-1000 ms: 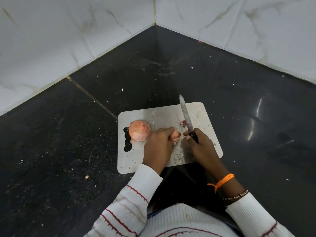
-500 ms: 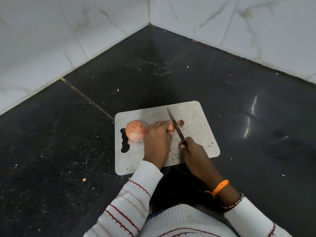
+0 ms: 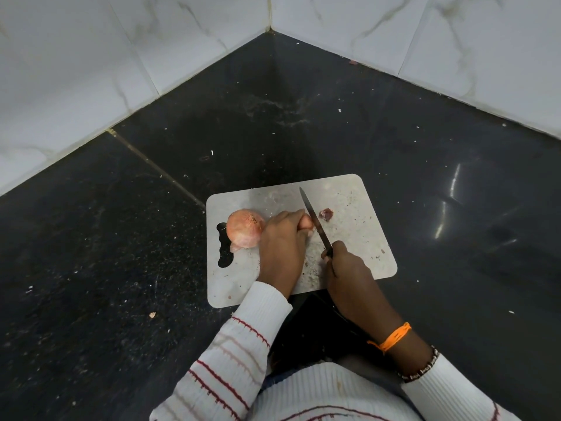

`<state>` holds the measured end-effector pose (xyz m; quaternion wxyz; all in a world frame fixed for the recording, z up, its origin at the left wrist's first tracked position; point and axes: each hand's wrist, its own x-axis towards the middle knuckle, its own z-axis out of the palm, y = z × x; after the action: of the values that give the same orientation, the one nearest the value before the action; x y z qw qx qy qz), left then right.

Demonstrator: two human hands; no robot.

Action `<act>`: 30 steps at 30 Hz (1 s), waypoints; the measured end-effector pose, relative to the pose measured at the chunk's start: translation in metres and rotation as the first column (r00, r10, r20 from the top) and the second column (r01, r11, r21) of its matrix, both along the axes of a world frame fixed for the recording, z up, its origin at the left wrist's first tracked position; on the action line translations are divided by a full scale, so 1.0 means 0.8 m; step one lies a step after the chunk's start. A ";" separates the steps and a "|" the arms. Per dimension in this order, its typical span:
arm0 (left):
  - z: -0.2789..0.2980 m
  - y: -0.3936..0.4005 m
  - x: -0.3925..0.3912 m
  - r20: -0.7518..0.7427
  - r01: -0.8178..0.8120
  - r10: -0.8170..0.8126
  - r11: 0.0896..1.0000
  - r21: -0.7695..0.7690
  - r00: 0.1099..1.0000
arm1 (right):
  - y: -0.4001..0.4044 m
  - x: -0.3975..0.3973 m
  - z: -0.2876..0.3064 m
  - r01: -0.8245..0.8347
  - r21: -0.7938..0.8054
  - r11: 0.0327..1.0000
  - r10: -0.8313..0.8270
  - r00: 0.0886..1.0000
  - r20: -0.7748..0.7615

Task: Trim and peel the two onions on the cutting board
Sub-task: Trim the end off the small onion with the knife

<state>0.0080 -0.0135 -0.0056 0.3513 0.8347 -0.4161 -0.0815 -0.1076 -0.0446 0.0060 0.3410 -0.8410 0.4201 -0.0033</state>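
Observation:
A pale rectangular cutting board (image 3: 358, 238) lies on the dark floor. One whole onion (image 3: 244, 228) with orange-pink skin sits near the board's left handle cutout. My left hand (image 3: 282, 247) grips a second onion (image 3: 306, 223), mostly hidden under the fingers, with only its right end showing. My right hand (image 3: 346, 268) holds a knife (image 3: 315, 221) by its dark handle. The blade slants up and left, its edge against the showing end of the gripped onion. A small dark-red cut piece (image 3: 326, 214) lies just right of the blade.
The board sits on a black speckled stone floor (image 3: 121, 253) in a corner of white marble-tiled walls (image 3: 91, 71). Small skin scraps dot the board and floor. My knees and striped sleeves fill the bottom of the view.
The knife has swung left from an upright position beside the onion to rest against the onion's end. My left hand stays on the onion.

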 end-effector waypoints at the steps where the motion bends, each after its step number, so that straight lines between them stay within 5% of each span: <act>1: 0.001 0.000 -0.001 -0.010 0.006 -0.006 1.000 0.002 1.000 | 0.000 0.000 0.001 -0.006 -0.004 1.000 0.006 1.000 -0.019; 30: -0.003 -0.003 0.003 -0.013 -0.010 0.009 1.000 -0.015 1.000 | -0.021 0.034 0.019 -0.116 -0.021 0.993 0.108 0.968 -0.226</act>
<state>0.0101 -0.0157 -0.0077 0.3606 0.8335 -0.4105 -0.0822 -0.0805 -0.0612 0.0215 0.2766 -0.8640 0.4078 0.1036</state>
